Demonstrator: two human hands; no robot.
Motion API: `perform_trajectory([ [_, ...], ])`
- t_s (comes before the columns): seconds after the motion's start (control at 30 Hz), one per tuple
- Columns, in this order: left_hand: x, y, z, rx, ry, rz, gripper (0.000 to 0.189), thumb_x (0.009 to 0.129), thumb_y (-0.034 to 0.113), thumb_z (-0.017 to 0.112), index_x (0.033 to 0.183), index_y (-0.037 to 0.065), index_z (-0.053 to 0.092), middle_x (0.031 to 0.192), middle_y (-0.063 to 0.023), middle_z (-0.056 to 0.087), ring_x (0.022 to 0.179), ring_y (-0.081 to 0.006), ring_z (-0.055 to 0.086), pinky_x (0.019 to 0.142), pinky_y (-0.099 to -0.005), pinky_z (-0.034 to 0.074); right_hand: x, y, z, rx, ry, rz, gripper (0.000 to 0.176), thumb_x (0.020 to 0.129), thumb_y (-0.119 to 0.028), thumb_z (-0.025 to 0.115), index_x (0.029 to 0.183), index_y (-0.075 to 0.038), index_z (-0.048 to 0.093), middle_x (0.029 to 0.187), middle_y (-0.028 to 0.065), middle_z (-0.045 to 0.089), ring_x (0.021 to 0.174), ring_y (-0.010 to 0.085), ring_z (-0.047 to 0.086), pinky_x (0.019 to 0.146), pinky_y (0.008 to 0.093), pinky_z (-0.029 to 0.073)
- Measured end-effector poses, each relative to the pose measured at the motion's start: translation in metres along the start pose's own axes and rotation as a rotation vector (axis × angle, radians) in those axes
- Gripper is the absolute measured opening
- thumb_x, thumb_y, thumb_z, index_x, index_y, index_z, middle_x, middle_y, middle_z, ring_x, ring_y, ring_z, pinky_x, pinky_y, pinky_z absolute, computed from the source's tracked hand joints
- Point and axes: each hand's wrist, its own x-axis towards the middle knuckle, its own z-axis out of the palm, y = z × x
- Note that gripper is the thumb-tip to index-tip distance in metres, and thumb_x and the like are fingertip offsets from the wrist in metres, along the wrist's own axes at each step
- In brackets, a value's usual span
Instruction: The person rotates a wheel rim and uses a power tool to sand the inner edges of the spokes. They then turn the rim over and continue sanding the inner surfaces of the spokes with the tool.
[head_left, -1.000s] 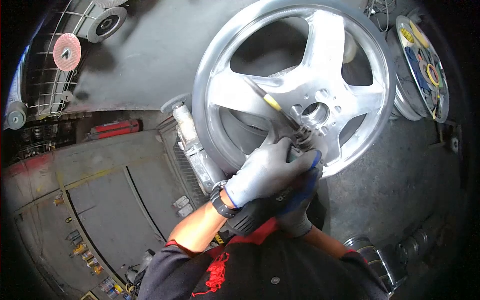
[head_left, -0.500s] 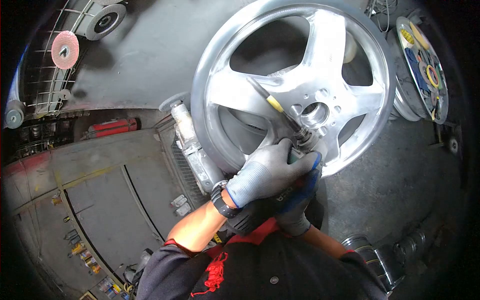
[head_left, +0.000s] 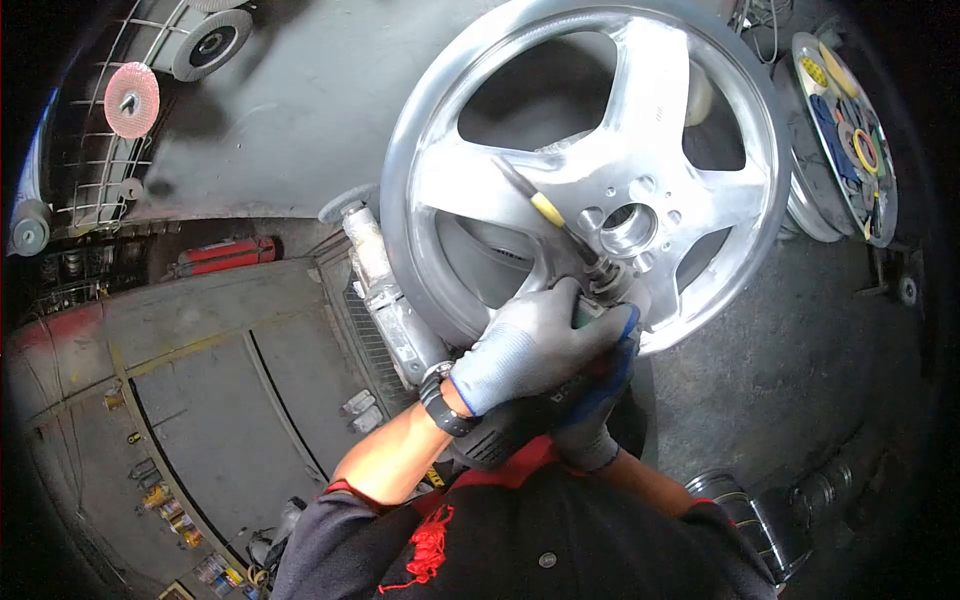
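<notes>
A bare silver alloy wheel point(head_left: 655, 85) with wide spokes stands tilted in front of me. Across its spoke, left of the hub hole, lies the long thin shaft of a power tool that looks like a die grinder point(head_left: 546, 208); a yellow band marks the shaft. My left hand point(head_left: 530, 340), in a grey glove with a watch at the wrist, is closed around the tool's front end. Below and to the right, my right hand point(head_left: 603, 405), gloved in grey and blue, grips the dark body, its fingers partly hidden. The shaft's tip looks blurred against the shiny metal.
Left of the wheel rests another grinder point(head_left: 385, 300) with a disc. A wire rack point(head_left: 95, 180) carries abrasive discs, including a pink one point(head_left: 132, 100). A red cylinder point(head_left: 225, 255) lies beyond. At right, a round tray point(head_left: 885, 215) holds tape rolls and small items; shiny rims point(head_left: 745, 515) lie lower right.
The shaft and both hands have shifted very slightly down and left against the wheel. The grip on the tool stays the same.
</notes>
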Motion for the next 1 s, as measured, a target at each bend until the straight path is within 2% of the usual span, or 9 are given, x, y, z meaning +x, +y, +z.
perform_trajectory([
  [0.07,-0.005,-0.005,-0.004,-0.013,0.034,-0.002,0.064,0.093,0.056,0.059,0.115,-0.004,0.058,0.097,-0.0298,0.068,0.097,-0.0439,0.068,0.084,-0.0459,0.052,-0.006,0.010,-0.019,-0.953,0.025,-0.114,0.049,0.108,-0.027,0.044,0.148,0.001,0.034,0.141,0.0144,0.047,0.132,0.0237,0.046,0.113,0.0389,0.034],
  [0.27,-0.004,0.004,-0.004,-0.199,-0.001,-0.084,0.066,0.092,0.057,0.060,0.116,-0.005,0.059,0.101,-0.0291,0.067,0.100,-0.0447,0.067,0.086,-0.0455,0.052,0.008,0.009,-0.036,-0.201,-0.121,0.019,0.051,0.111,-0.040,0.026,0.142,-0.003,0.043,0.139,0.0147,0.051,0.129,0.0243,0.052,0.110,0.0416,0.041],
  [0.37,0.005,0.014,0.001,-0.008,-0.048,-0.045,0.067,0.092,0.057,0.060,0.118,-0.005,0.058,0.103,-0.0287,0.066,0.099,-0.0437,0.067,0.087,-0.0448,0.052,0.005,0.006,-0.027,-0.043,0.102,0.063,0.048,0.109,-0.032,0.041,0.146,-0.002,0.038,0.138,0.0149,0.049,0.130,0.0229,0.049,0.113,0.0398,0.035],
  [0.5,0.002,0.005,0.004,0.026,-0.017,-0.029,0.065,0.092,0.054,0.061,0.117,-0.006,0.057,0.104,-0.0290,0.065,0.099,-0.0428,0.068,0.086,-0.0441,0.052,0.003,0.004,-0.023,-0.239,0.094,0.034,0.052,0.110,-0.041,0.029,0.144,-0.004,0.041,0.136,0.0130,0.050,0.127,0.0222,0.052,0.112,0.0408,0.038],
  [0.57,-0.004,-0.002,0.000,0.004,0.044,0.004,0.064,0.093,0.053,0.062,0.118,-0.006,0.057,0.104,-0.0290,0.065,0.099,-0.0426,0.068,0.086,-0.0440,0.052,0.001,0.007,-0.020,-0.876,-0.022,-0.106,0.052,0.110,-0.042,0.027,0.141,-0.004,0.042,0.135,0.0123,0.051,0.126,0.0226,0.052,0.111,0.0405,0.039],
  [0.7,-0.011,0.001,-0.008,-0.224,0.036,-0.022,0.064,0.093,0.052,0.062,0.120,-0.006,0.057,0.100,-0.0284,0.067,0.098,-0.0420,0.068,0.085,-0.0440,0.052,0.001,0.010,-0.006,-0.243,0.123,0.059,0.042,0.110,-0.030,0.032,0.141,-0.003,0.042,0.133,0.0125,0.052,0.125,0.0220,0.053,0.110,0.0390,0.039],
  [0.8,-0.002,0.002,0.002,-0.155,0.036,0.026,0.068,0.093,0.056,0.059,0.119,-0.007,0.057,0.097,-0.0282,0.068,0.096,-0.0416,0.068,0.085,-0.0441,0.052,-0.002,-0.003,-0.015,-0.301,0.106,0.044,0.048,0.105,-0.025,0.047,0.145,-0.001,0.036,0.135,0.0138,0.049,0.127,0.0242,0.050,0.110,0.0393,0.037],
  [0.87,0.003,0.009,0.007,-0.075,0.036,0.056,0.070,0.093,0.058,0.057,0.117,-0.007,0.058,0.095,-0.0283,0.068,0.095,-0.0415,0.068,0.084,-0.0442,0.052,-0.005,-0.013,-0.024,-1.302,-0.068,-0.380,0.068,0.095,-0.024,0.065,0.149,0.000,0.030,0.139,0.0160,0.044,0.130,0.0273,0.046,0.111,0.0410,0.035],
  [1.0,0.009,0.024,0.007,-0.062,-0.143,0.013,0.073,0.093,0.063,0.053,0.108,-0.008,0.061,0.098,-0.0300,0.068,0.097,-0.0415,0.068,0.084,-0.0440,0.051,-0.010,-0.022,-0.009,-0.876,0.009,-0.122,0.086,0.086,-0.022,0.077,0.151,0.001,0.026,0.141,0.0181,0.041,0.133,0.0307,0.042,0.113,0.0431,0.032],
])
